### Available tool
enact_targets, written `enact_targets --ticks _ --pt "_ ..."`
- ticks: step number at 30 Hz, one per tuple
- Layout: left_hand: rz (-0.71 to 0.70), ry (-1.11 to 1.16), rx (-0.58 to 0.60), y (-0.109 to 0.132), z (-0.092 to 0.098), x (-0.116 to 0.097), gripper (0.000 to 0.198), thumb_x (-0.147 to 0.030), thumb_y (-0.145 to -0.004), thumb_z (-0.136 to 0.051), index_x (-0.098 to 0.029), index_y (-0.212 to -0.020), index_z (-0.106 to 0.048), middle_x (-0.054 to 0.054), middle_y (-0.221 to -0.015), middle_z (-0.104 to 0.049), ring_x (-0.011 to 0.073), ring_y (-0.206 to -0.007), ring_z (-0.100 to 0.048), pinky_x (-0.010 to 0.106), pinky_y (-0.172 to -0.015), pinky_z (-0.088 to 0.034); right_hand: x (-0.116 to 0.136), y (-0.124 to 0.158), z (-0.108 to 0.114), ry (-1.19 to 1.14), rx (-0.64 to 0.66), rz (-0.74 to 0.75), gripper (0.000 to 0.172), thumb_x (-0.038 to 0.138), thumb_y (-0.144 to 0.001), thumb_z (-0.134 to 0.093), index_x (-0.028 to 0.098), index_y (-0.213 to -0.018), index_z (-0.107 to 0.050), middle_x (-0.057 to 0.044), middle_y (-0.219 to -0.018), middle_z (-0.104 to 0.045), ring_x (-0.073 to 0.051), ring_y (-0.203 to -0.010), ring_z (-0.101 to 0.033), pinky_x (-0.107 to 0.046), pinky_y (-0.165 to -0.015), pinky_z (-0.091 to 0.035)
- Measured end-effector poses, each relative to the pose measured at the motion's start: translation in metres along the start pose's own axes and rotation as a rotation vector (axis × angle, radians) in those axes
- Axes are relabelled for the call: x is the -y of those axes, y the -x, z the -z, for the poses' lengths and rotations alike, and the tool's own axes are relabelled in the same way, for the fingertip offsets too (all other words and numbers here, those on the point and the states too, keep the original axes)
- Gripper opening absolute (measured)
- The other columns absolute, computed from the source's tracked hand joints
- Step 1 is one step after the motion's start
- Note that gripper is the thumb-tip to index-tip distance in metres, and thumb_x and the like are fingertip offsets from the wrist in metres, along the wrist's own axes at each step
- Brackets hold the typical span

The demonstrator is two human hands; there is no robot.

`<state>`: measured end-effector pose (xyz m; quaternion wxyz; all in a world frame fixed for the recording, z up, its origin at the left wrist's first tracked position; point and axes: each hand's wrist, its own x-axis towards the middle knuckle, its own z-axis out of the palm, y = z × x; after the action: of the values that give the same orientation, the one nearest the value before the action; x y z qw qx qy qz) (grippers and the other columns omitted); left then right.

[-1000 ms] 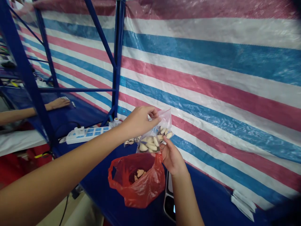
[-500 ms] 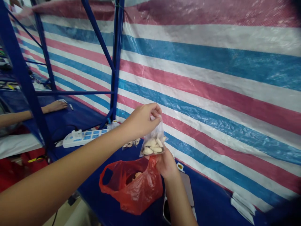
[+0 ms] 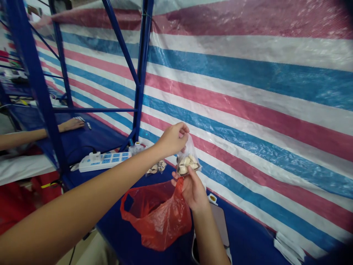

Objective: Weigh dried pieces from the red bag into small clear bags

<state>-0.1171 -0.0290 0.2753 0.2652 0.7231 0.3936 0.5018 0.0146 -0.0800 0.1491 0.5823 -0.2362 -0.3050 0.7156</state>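
My left hand [image 3: 174, 140] pinches the gathered top of a small clear plastic bag [image 3: 190, 145]. Pale, cream-coloured pieces [image 3: 187, 164] with some dark edges lie at its bottom; their kind is unclear. Just beneath, my right hand [image 3: 194, 189] has its thumb and fingertips close under the small bag. One handle of a red plastic carrier bag [image 3: 162, 228] rises to my right hand and is caught at its fingers, partly hidden. The carrier bag sits on the blue table with its mouth gaping and its other handle loose.
Behind the red bag are more small bags of pieces [image 3: 156, 167]. A white power strip [image 3: 103, 161] lies at left, a grey flat device [image 3: 220, 224] by my right forearm, folded white papers [image 3: 289, 248] at right. Another person's hand [image 3: 73, 124] rests beyond the blue frame [image 3: 140, 73].
The small clear bag has shifted slightly up and right with my left hand. My right hand's thumb and fingers now spread more under it. The camera view has turned a little left.
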Motion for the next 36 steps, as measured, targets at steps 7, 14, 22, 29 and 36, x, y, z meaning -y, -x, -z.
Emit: enact_targets --ticks 7,14,22,29,36 --pt "-0.294 -0.342 -0.157 0.056 0.046 0.008 0.045 -0.037 -0.091 -0.059 -0.023 -0.133 -0.051 0.009 -0.135 -0.058 0.0227 -0.122 -0.059 0.036 -0.098 -0.052 0.006 0.002 -0.007 0.012 -0.042 0.003 0.049 0.042 -0.068 -0.089 0.019 -0.104 -0.066 0.0 -0.083 -0.069 -0.015 -0.067 -0.066 -0.019 -0.047 -0.045" --pt "0.597 -0.428 0.11 0.169 0.082 0.075 0.089 -0.073 -0.072 -0.064 -0.017 -0.139 -0.047 0.008 -0.089 -0.069 0.0305 -0.078 -0.068 0.038 -0.069 -0.049 0.011 0.008 -0.009 0.161 -0.058 0.001 0.049 0.042 -0.063 -0.091 0.019 -0.098 -0.066 -0.001 -0.085 -0.07 -0.02 -0.071 -0.07 -0.023 -0.048 -0.049" --pt "0.65 0.648 -0.158 0.172 0.054 0.084 0.06 -0.036 -0.07 -0.081 -0.021 -0.12 -0.051 -0.003 -0.078 -0.063 0.0159 -0.072 -0.065 0.03 -0.07 -0.054 0.036 0.029 0.012 0.726 0.105 -0.004 0.054 0.035 -0.074 -0.087 0.023 -0.121 -0.063 -0.005 -0.103 -0.073 -0.021 -0.088 -0.069 -0.03 -0.07 -0.057" --pt "0.651 0.927 -0.271 0.172 0.047 0.064 0.063 -0.02 -0.065 -0.083 -0.022 -0.123 -0.057 0.01 -0.12 -0.068 0.0073 -0.064 -0.058 0.017 -0.047 -0.04 0.056 0.05 0.011 1.166 0.243 -0.046 0.04 0.031 -0.085 -0.076 0.027 -0.123 -0.063 -0.002 -0.111 -0.07 -0.024 -0.104 -0.064 -0.037 -0.092 -0.048" --pt "0.516 0.725 -0.083 0.179 0.038 0.058 0.067 -0.037 -0.077 -0.078 -0.032 -0.136 -0.046 0.014 -0.144 -0.055 0.0105 -0.064 -0.062 0.018 -0.039 -0.037 0.055 0.058 -0.004 1.494 0.256 -0.034 0.022 0.029 -0.082 -0.071 0.023 -0.103 -0.067 0.001 -0.088 -0.068 -0.018 -0.08 -0.06 -0.027 -0.07 -0.041"
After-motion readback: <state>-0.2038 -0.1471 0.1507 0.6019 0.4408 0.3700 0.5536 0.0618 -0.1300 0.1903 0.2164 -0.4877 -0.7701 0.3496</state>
